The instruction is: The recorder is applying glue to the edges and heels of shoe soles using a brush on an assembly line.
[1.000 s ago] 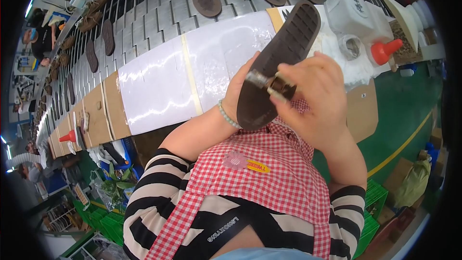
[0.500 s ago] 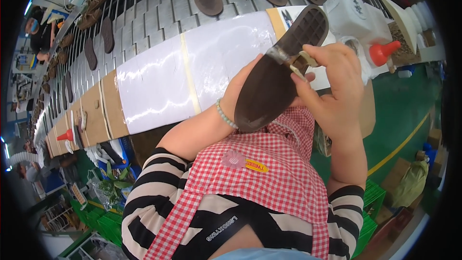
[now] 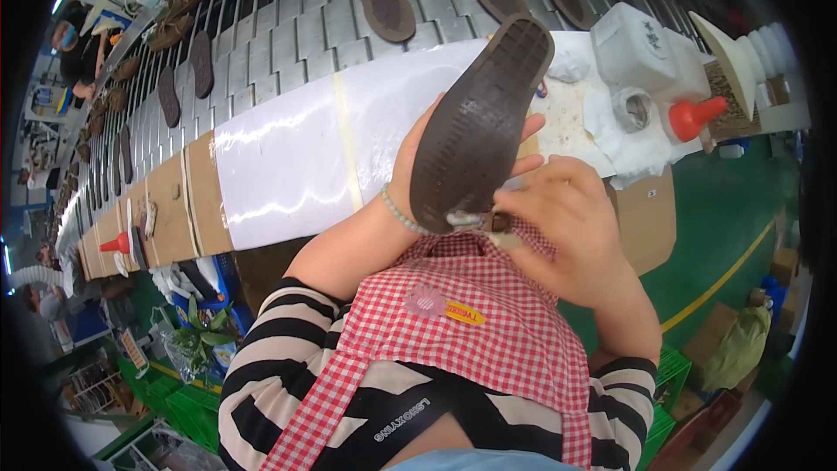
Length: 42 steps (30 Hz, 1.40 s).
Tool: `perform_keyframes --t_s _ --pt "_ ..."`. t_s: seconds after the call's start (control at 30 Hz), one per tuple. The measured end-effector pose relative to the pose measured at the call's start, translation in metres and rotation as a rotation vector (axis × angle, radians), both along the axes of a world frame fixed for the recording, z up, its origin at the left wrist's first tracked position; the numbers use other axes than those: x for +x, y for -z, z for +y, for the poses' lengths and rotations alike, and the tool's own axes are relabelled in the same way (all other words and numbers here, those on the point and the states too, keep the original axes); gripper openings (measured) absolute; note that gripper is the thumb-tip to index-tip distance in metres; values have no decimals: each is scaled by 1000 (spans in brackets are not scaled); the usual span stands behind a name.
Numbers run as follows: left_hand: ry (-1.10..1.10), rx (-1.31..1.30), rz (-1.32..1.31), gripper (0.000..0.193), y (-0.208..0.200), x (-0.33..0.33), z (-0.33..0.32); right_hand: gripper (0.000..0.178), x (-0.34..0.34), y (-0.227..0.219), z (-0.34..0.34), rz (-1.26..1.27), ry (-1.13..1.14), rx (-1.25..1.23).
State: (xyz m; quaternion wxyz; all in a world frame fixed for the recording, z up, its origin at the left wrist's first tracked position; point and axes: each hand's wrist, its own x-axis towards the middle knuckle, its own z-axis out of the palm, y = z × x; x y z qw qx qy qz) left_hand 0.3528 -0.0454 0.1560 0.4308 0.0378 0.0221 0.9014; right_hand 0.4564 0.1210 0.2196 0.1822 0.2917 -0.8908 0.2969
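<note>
A dark brown shoe sole stands tilted in front of my chest, its shiny, wet-looking face toward me. My left hand is closed round it from behind, with the fingertips showing past its right edge. My right hand, somewhat blurred, pinches a small pale-handled brush. The whitish bristles of the brush touch the sole's lower end. My fingers and motion blur hide part of the handle.
Ahead runs a slatted metal conveyor carrying more soles. White sheeting covers the bench before it. A glass jar, white plastic jug and red-capped bottle stand at right. A co-worker is at far left.
The brush and my right hand have moved down from the sole's middle to its lower end. The sole has shifted slightly left, and its upper face now looks smooth and wet instead of ridged.
</note>
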Motion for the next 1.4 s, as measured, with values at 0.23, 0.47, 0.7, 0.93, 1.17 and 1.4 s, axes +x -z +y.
perform_keyframes --t_s 0.23,0.47,0.7,0.93,1.17,1.4 --pt "21 -47 -51 70 11 0 -5 41 -24 -4 24 137 441 -32" --pt "-88 145 15 69 45 -77 -71 49 -13 4 27 89 382 -140" --pt "-424 -200 14 44 70 -196 -142 48 -7 23 20 -1 374 -195" --pt "-1410 -1573 374 42 120 -296 -214 46 -44 23 6 -18 342 -172" --pt "-1106 -2845 471 56 105 -326 -314 46 -62 18 1 -4 401 -56" --pt "-729 -2826 418 52 136 -326 -396 45 -69 15 -8 -73 422 -89"
